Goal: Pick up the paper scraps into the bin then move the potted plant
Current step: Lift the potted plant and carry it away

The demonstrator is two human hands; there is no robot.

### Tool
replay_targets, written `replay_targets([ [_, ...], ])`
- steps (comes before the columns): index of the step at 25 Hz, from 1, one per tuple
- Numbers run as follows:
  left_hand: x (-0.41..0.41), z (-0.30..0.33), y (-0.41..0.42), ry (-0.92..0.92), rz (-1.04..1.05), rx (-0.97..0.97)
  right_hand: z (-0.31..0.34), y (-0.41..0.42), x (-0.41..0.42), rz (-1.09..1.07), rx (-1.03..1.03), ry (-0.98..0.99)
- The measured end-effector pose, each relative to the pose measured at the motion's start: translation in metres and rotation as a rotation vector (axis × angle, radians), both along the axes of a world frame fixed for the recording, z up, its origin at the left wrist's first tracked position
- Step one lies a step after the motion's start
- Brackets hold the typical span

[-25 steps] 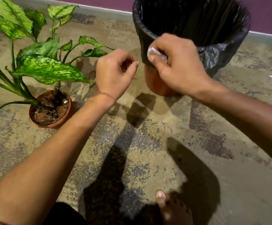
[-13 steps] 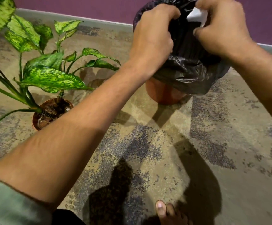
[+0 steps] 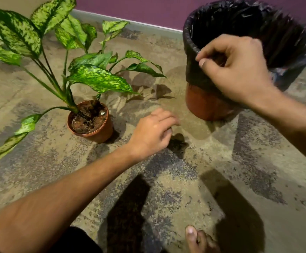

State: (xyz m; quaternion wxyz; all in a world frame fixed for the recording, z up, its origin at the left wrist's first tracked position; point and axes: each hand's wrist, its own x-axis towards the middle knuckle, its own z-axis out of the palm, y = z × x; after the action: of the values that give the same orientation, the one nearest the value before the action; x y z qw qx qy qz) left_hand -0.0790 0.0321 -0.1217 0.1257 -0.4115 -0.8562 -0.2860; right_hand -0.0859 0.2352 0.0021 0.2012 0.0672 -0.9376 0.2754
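Step in hand: no paper scrap shows on the floor (image 3: 166,189), bar perhaps a small pale fleck on the soil; judging by that, the scraps look binned and the plant is next.

Plant: the potted plant (image 3: 91,119) stands upright on the floor, left of centre, its leaves spreading up and to the left.

Bin: the bin (image 3: 208,105), lined with a black bag, stands right of the plant, well apart from it, near the purple wall.

Left hand: the left hand (image 3: 151,133) hovers low over the floor just right of the pot, between pot and bin; its fingers (image 3: 164,114) are loosely extended, slightly bent, and hold nothing.

Right hand: the right hand (image 3: 238,70) is raised in front of the bin's near wall; its fingers are curled with thumb and forefinger close together. Nothing can be seen between them, and whether they touch the bag cannot be told because of blur.

Key relation: the pot lies to the left of the left hand and level with it, so the left hand is much the nearer; the right hand is higher and on the far side of the gap.

Axis: the pot's axis is vertical, the stems leaning left, away from the hand, so the pot's right wall faces the fingers unobstructed.

Next move, as a judgement: a short sideways reach leftward with the left hand should meet the pot's rim or wall; the right may join for support.
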Motion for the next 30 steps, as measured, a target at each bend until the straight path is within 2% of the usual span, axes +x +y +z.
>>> replay_targets([
  [4,-0.004,-0.004,-0.042,-0.157,0.161,-0.085,-0.029,-0.046,-0.003,0.27,0.042,-0.237],
  [8,0.002,-0.015,-0.092,-0.372,0.308,-0.111,-0.066,-0.084,-0.012,0.474,0.201,-0.524],
  [11,0.012,-0.022,-0.129,-0.402,0.336,-0.266,-0.095,-0.109,-0.016,0.56,0.394,-0.613],
  [14,0.019,-0.02,-0.157,-0.392,0.464,-0.341,-0.107,-0.135,-0.019,0.587,0.444,-0.693],
  [16,0.022,-0.016,-0.172,-0.415,0.575,-0.326,-0.11,-0.152,-0.027,0.582,0.482,-0.699],
  [18,0.022,-0.014,-0.185,-0.557,0.717,-0.187,-0.114,-0.168,-0.038,0.569,0.51,-0.683],
  [20,0.019,-0.01,-0.193,-0.65,0.895,-0.032,-0.117,-0.18,-0.048,0.546,0.448,-0.686],
  [22,0.016,-0.007,-0.2,-0.549,1.024,-0.031,-0.12,-0.188,-0.055,0.518,0.384,-0.698],
  [25,0.012,-0.015,-0.21,-0.551,0.984,-0.015,-0.129,-0.199,-0.064,0.47,0.352,-0.743],
  [30,0.005,-0.019,-0.21,-0.718,0.918,-0.091,-0.147,-0.214,-0.07,0.515,-0.04,-0.902],
])
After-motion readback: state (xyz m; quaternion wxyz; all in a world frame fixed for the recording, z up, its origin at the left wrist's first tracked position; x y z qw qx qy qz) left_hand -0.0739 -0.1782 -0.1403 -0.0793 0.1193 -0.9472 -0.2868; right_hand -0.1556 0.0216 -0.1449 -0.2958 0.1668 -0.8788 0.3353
